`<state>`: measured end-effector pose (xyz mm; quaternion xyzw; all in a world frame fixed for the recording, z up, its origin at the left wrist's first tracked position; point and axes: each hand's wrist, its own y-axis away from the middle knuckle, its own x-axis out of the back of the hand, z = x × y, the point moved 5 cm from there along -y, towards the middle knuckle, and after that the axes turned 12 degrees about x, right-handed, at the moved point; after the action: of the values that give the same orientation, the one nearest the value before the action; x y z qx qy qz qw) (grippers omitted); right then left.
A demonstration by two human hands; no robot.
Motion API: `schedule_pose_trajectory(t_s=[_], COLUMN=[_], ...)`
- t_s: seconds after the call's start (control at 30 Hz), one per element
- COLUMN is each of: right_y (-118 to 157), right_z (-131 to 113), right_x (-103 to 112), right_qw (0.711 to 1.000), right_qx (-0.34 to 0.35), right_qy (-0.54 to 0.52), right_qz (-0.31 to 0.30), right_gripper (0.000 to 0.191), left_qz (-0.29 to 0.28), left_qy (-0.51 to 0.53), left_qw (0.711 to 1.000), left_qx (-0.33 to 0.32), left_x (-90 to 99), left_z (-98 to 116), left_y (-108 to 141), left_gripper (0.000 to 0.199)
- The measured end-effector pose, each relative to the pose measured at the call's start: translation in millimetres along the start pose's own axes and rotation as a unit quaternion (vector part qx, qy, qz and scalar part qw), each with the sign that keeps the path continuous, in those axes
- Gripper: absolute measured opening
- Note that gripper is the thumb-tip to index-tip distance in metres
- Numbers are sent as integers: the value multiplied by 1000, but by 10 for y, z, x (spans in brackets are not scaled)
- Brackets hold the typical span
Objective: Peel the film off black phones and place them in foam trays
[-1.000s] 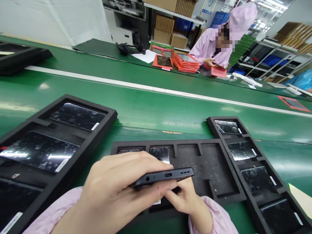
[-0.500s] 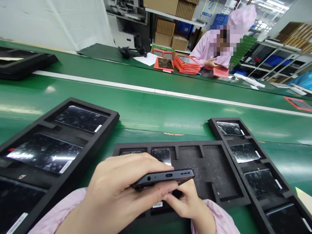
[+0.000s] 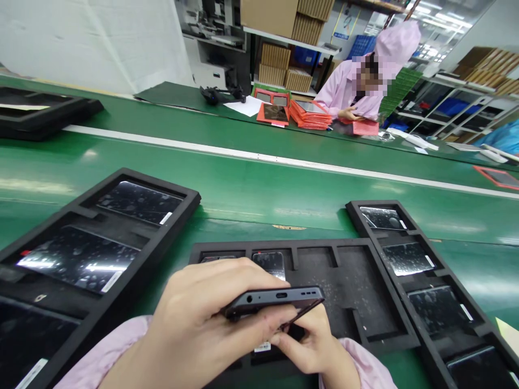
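The green worktop (image 3: 259,189) is stretching far beyond both hands, and its long shape is letting several people work along it; on the far side a co-worker in a pink coat (image 3: 357,81) is sitting with a stack of red trays (image 3: 310,113).

To the left of the left hand, a black foam tray (image 3: 184,202) is lying at an angle, and dark phones are resting screen-up in its pockets, so each one is kept apart from its neighbours. To the right of the right hand, a second foam tray (image 3: 354,208) is holding phones in the same manner. Directly under and beyond both hands, a middle foam tray (image 3: 365,281) is lying with most of its pockets open, probably because it is the one being worked from.

The left hand (image 3: 194,329) is grasping a dark phone (image 3: 275,300) by its long edges, holding it level above the middle foam tray with the port end turned toward the camera. The right hand (image 3: 312,340) is staying below and behind the phone, its fingertips (image 3: 284,337) pinching a thin film or strip at the phone's underside; what this piece is exactly, the picture is not showing clearly.
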<state>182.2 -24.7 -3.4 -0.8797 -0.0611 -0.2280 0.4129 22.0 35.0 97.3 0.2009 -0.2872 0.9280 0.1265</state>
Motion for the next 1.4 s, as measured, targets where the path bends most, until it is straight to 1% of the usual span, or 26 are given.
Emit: schedule_pose_trajectory(t_s=[0.1,0.2,0.33,0.47,0.67,0.83,0.97,1.03,1.13,1.27,1.33,1.4], right_y=[-16,-10,52,109,112,45,-27,-48,-36,22,33,22], right_z=[-13,-23,-6,5,12,-30,-65,-77,-64,-28,-22,-24], right_x=[7,32,33,30,39,55,64,68,70,44,33,35], right_qw=[1000,999,1000,1000,1000,1000,999,998,998,999,999,999], right_qx=[17,26,10,9,3,1,13,21,15,10,12,9], right_qy=[17,19,6,4,-1,22,35,40,45,35,34,42], right_qz=[9,23,13,13,17,21,31,37,40,17,7,11], right_gripper=[46,47,38,30,21,33,34,38,41,38,41,45], left_qz=[-2,3,-19,-22,-22,-36,-30,-31,-37,-41,-39,-39], left_qy=[-10,12,17,21,54,94,90,83,74,61,61,66], left_qw=[1000,1000,999,999,997,993,995,995,996,997,997,997], left_qx=[-6,13,27,37,45,54,45,40,37,33,31,30], left_x=[-3,-4,-27,-20,-58,-99,-98,-95,-93,-101,-106,-112], left_z=[10,-10,-39,-80,-139,-167,-161,-157,-151,-141,-139,-143], left_y=[-9,0,38,43,84,162,180,180,180,181,186,196], left_gripper=[27,27,24,23,12,5,6,5,5,7,7,7])
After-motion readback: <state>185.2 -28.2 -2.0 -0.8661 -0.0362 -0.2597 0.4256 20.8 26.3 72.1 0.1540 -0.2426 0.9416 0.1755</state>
